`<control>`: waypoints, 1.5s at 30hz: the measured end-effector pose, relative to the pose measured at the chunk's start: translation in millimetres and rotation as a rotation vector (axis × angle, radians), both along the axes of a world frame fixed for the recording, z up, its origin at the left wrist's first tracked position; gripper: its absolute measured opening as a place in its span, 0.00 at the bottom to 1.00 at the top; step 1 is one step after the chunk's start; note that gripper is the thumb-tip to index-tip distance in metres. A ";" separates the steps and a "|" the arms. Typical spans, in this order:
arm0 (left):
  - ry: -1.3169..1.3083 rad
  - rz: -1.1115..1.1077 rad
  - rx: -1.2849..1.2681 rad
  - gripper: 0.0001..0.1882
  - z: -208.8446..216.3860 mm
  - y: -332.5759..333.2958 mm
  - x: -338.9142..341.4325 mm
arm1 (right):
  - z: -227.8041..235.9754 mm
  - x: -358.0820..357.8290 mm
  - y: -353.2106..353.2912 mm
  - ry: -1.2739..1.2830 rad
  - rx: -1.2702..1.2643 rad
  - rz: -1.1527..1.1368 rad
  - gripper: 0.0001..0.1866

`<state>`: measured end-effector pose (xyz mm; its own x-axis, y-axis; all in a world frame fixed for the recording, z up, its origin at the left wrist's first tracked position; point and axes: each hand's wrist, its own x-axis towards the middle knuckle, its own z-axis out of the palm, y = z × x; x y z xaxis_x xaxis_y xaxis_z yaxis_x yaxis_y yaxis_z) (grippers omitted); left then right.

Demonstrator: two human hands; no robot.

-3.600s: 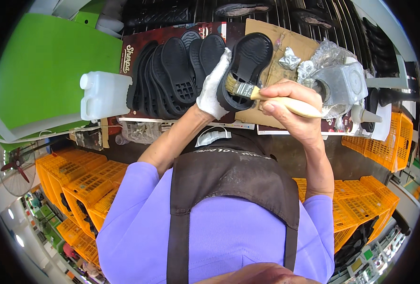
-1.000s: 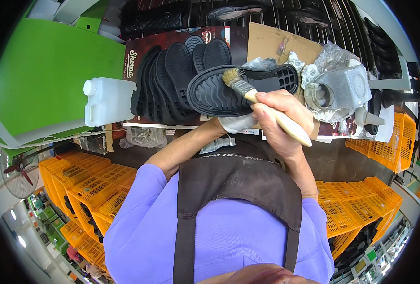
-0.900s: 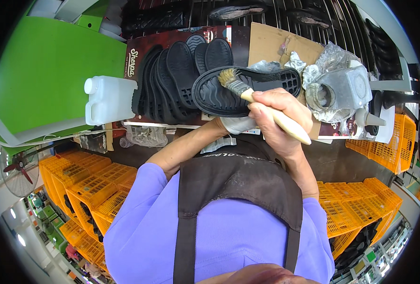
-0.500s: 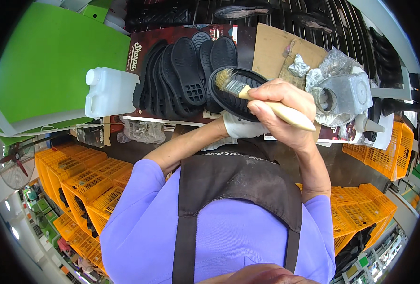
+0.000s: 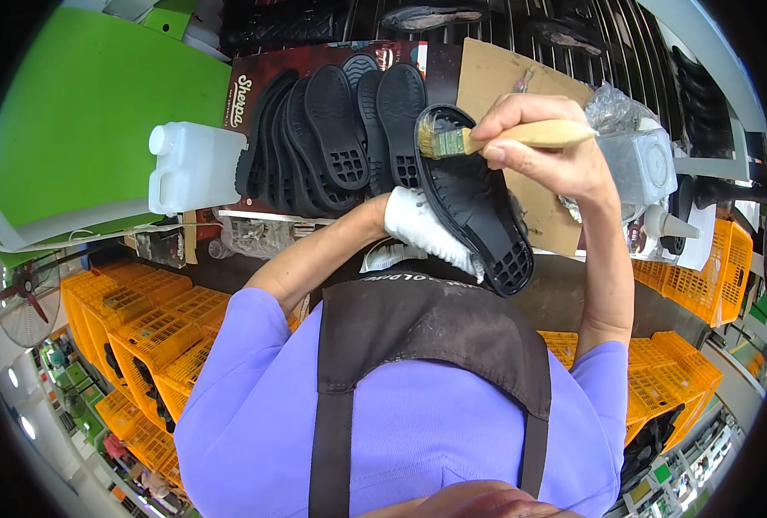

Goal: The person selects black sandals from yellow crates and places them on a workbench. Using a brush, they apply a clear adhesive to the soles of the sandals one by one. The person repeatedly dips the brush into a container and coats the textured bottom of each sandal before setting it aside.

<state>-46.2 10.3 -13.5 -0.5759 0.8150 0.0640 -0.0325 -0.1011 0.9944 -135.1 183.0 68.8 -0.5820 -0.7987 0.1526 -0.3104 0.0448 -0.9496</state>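
My left hand point(image 5: 427, 226), in a white glove, is closed on a black shoe sole point(image 5: 474, 203) and supports it from beneath and the side. The sole slants, its rounded end up at the bench and its end with square holes near my apron. My bare right hand point(image 5: 552, 142) grips the pale wooden handle of a paintbrush point(image 5: 496, 141). The bristles touch the inside of the sole near its upper left rim. Left of it, several black soles point(image 5: 336, 121) lie in an overlapping row on a printed cardboard sheet point(image 5: 244, 91).
A white plastic jug point(image 5: 198, 168) stands left of the soles, beside a green panel point(image 5: 98, 121). Right are brown cardboard point(image 5: 487, 73), a clear plastic container point(image 5: 643, 168) and a nozzle bottle point(image 5: 673, 226). Orange crates point(image 5: 172, 324) flank me; black rails point(image 5: 522, 26) run behind.
The sole has turned from lying crosswise to slanting toward me, so its full length shows. My right hand and the brush have moved right and up, the handle now nearly level.
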 end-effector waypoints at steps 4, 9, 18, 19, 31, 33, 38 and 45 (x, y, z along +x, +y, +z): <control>-0.281 -0.040 0.182 0.28 -0.4 -5.1 -6.3 | 2.0 -3.2 2.0 -0.183 0.047 0.025 0.09; -0.413 -0.082 0.153 0.27 -22.3 -22.8 -13.4 | -0.7 -2.9 7.2 -0.289 0.070 0.097 0.09; -0.336 0.238 0.169 0.26 -19.9 -40.0 -6.8 | -10.3 -11.4 35.6 -0.386 -0.088 0.139 0.10; -0.607 0.191 0.350 0.25 -26.7 -44.7 -0.9 | -9.0 -7.4 42.3 -0.441 -0.142 -0.025 0.12; -0.829 0.643 0.717 0.27 -20.3 -33.2 4.9 | -30.2 54.7 -7.7 0.513 -0.106 -0.134 0.12; -0.807 0.650 0.610 0.29 -18.8 -32.1 1.6 | -22.4 60.2 -6.4 0.299 -0.152 -0.016 0.10; -1.011 0.461 0.625 0.30 -12.2 -32.6 8.2 | -37.6 9.8 13.1 0.058 -0.010 -0.311 0.07; -0.899 0.573 0.588 0.29 -29.8 -33.5 15.1 | -36.2 37.8 0.1 0.477 0.064 -0.374 0.07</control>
